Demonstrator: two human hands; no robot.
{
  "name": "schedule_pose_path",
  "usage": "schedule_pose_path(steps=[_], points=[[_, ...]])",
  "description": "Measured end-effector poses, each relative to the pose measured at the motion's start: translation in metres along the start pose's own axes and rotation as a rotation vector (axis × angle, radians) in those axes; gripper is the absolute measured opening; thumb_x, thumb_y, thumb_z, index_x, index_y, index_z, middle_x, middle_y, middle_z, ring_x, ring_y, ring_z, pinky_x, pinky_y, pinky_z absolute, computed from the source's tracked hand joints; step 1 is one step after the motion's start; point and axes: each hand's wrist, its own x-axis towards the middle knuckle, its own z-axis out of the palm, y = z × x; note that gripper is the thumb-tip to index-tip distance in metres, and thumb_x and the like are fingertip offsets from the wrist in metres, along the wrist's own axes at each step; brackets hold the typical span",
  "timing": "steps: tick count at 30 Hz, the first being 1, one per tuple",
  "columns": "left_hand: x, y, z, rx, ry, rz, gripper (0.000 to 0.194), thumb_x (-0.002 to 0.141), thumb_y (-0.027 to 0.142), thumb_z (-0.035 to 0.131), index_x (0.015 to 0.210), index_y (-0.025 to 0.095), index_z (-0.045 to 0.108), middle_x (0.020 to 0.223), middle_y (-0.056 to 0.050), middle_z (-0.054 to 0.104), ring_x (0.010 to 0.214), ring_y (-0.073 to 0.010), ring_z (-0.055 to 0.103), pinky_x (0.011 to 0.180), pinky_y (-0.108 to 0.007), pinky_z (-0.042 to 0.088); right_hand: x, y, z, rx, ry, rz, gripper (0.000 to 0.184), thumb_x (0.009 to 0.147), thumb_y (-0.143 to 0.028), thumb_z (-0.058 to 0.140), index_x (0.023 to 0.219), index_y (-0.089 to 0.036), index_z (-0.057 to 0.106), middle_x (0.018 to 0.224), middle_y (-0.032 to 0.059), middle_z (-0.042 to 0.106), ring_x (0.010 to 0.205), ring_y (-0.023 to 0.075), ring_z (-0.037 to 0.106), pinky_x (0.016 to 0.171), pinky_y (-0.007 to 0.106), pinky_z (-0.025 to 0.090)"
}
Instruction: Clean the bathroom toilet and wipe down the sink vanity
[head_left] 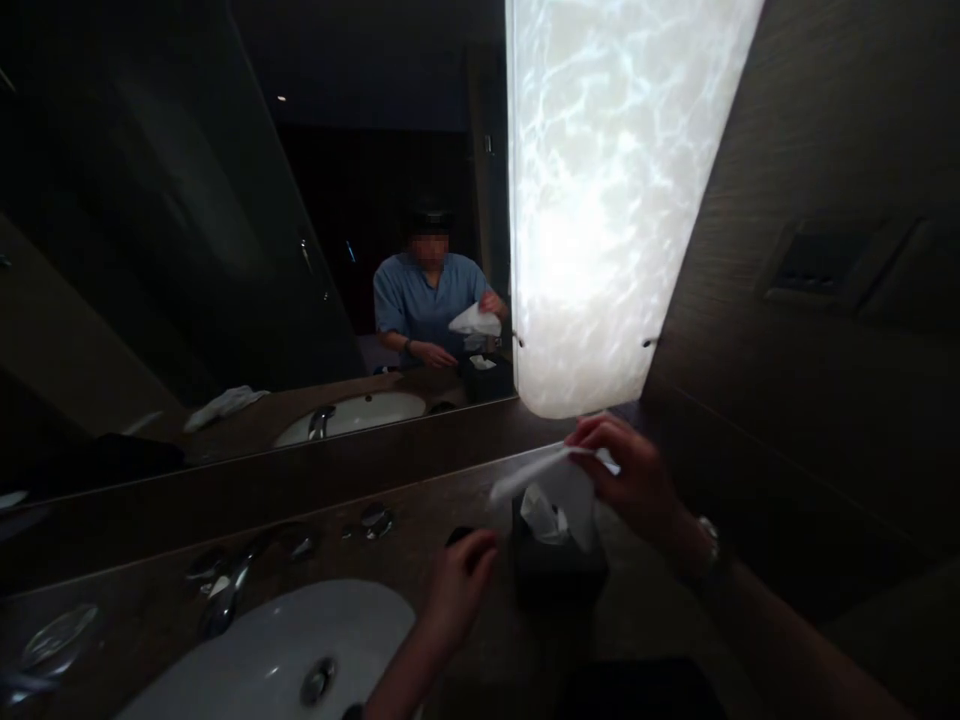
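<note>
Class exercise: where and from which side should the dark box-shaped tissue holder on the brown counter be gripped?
Grip the dark tissue holder by its straight side walls, coming from the left, where the bare left hand is. Avoid the top: white tissue rises from it, under the right hand.

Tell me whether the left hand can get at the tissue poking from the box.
Probably yes: the left hand sits beside the dark tissue box, nothing between them. The sheet in the right hand overhangs the poking tissue, but its near side looks free.
</note>
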Motion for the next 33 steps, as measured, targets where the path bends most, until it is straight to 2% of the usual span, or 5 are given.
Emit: schedule_pose_path(steps=[12,19,24,27,33], points=[[0.012,0.005,0.033,0.222,-0.064,0.12,0.052,0.088,0.032,0.047,0.136,0.012,0.056,0.13,-0.019,0.062,0.122,-0.0317,0.056,0.108,-0.056,0.043,-0.048,0.083,0.05,-0.392,-0.954,0.104,0.026,0.087,-0.015,0.048,0.108,-0.01,0.063,0.091,0.0164,0.074,0.073,0.0256,0.067,0.061,0.033,0.044],[0.043,0.026,0.042,0.479,-0.204,0.095,0.034,0.091,0.019,0.047,0.119,0.02,0.067,0.111,-0.013,0.067,0.106,-0.0305,0.06,0.095,-0.048,0.045,-0.041,0.106,0.042,-0.059,-0.572,0.251,0.015,0.093,-0.026,0.048,0.1,-0.018,0.06,0.096,0.0097,0.072,0.084,0.0198,0.066,0.074,0.033,0.051],[0.058,0.029,0.039,0.478,-0.229,0.144,0.026,0.093,0.023,0.048,0.1,0.021,0.073,0.096,-0.01,0.07,0.094,-0.0271,0.063,0.084,-0.041,0.045,-0.077,0.103,0.031,-0.175,-0.503,0.146,0.081,0.078,-0.023,0.069,0.151,-0.017,0.033,0.146,0.0178,0.053,0.145,0.0367,0.036,0.12,0.065,0.026],[0.062,0.027,0.041,0.489,-0.218,0.177,0.026,0.092,0.022,0.047,0.093,0.021,0.073,0.091,-0.009,0.071,0.092,-0.0281,0.063,0.085,-0.044,0.045,-0.087,0.105,0.029,-0.129,-0.496,0.245,0.094,0.078,-0.021,0.069,0.158,-0.019,0.02,0.148,0.0193,0.05,0.142,0.0356,0.041,0.115,0.061,0.038],[0.036,-0.028,0.046,0.121,0.003,0.128,0.057,0.093,0.051,0.045,0.143,0.023,0.048,0.141,-0.012,0.06,0.129,-0.0304,0.055,0.112,-0.052,0.043,-0.124,0.116,0.035,-0.219,-0.356,0.117,0.114,0.079,-0.035,0.076,0.161,-0.024,-0.004,0.168,0.02,0.004,0.155,0.0397,0.004,0.122,0.068,0.019]])
